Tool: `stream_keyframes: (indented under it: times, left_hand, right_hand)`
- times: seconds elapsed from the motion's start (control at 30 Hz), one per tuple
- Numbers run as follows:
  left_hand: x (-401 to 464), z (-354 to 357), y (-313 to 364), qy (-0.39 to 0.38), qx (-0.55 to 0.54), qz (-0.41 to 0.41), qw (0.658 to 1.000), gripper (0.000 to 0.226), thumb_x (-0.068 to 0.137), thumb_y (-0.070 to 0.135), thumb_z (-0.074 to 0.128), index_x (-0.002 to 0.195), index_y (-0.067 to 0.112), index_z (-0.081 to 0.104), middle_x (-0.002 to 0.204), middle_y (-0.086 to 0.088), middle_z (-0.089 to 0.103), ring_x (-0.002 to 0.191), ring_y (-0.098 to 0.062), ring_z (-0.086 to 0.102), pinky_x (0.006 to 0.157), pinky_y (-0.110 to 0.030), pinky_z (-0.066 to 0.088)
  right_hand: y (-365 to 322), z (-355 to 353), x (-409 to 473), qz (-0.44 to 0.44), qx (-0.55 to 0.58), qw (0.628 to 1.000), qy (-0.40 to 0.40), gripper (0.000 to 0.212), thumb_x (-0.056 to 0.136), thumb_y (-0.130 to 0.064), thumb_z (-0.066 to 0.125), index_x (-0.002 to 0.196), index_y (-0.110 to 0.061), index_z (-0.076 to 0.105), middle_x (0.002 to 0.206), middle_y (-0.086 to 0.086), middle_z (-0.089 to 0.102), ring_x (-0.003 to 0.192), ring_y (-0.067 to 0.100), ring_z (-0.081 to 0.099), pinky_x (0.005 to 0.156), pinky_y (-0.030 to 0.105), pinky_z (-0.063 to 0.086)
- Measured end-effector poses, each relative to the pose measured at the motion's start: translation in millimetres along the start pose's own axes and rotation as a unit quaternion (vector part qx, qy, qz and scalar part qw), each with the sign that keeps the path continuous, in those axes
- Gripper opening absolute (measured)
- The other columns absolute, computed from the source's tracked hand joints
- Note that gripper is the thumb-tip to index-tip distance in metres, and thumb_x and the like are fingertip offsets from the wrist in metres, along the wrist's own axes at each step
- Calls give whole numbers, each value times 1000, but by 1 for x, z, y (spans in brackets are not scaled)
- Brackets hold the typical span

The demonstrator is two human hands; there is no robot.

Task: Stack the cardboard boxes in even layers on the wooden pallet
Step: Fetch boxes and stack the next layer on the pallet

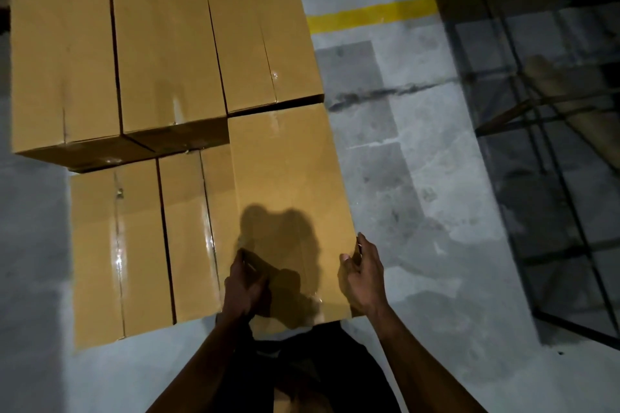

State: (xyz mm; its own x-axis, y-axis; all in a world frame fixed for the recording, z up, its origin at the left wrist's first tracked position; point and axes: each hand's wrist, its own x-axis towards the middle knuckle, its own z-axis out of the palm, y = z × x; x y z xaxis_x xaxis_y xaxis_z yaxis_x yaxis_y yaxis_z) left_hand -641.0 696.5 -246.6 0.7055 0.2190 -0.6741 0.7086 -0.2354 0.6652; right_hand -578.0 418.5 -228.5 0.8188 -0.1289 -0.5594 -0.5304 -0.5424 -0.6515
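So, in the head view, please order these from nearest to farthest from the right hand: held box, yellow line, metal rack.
1. Held box, gripped by the right hand at its near right edge.
2. Metal rack, on the right.
3. Yellow line, far ahead on the floor.

Dim overhead light casts the person's dark shadow onto the near cardboard box, while tape glare streaks the lower boxes to its left, the metal rack to its right sinks into murk, and frame edges bend and blur.
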Motion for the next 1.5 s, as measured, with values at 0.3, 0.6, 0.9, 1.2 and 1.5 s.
stream_keyframes:
  times: [0.3, 0.6, 0.9, 1.2, 1.5]
  left_hand:
    - [-5, 7, 48, 0, 26, 4, 1000, 88, 79, 41, 63, 159, 22, 30, 115, 15, 57, 110, -23, 60, 86, -31, 53]
    - [-2, 16, 58, 6, -21, -7, 1000, 86, 87, 35, 67, 161, 22, 24, 120, 17, 50, 119, -20, 51, 93, -32, 46]
    - [-7, 16, 59, 7, -40, 7, 999, 58, 81, 40, 67, 125, 59, 34, 118, 37, 53, 100, 25, 54, 85, -11, 46]
    - [-6, 13, 52, 10, -36, 16, 999, 75, 77, 52, 68, 141, 49, 29, 120, 42, 54, 112, 15, 54, 95, -20, 46]
    - [17, 10, 43, -4, -53, -4, 999, 85, 96, 31, 74, 161, 33, 19, 133, 20, 51, 122, -14, 57, 88, -17, 53]
  right_hand:
    - [-2, 1, 18, 15, -36, 999, -31, 67, 102, -18, 61, 161, -12, 29, 162, 7, 35, 149, 25, 35, 114, 22, 23]
    - [6, 5, 33, 7, -39, 999, -32, 70, 101, -17, 63, 161, -14, 27, 162, 6, 34, 149, 25, 33, 118, 29, 26]
    - [9, 2, 33, -7, -22, 1000, -18, 67, 101, -13, 62, 160, -13, 31, 160, 6, 38, 147, 24, 37, 120, 33, 31]
    - [12, 4, 33, -8, -17, 1000, -21, 68, 100, -14, 64, 160, -15, 31, 160, 3, 37, 147, 22, 37, 121, 36, 32]
    - [4, -1, 61, 147, 128, 977, -87, 75, 96, -69, 46, 157, -25, 40, 157, -2, 45, 143, 20, 42, 111, 32, 34]
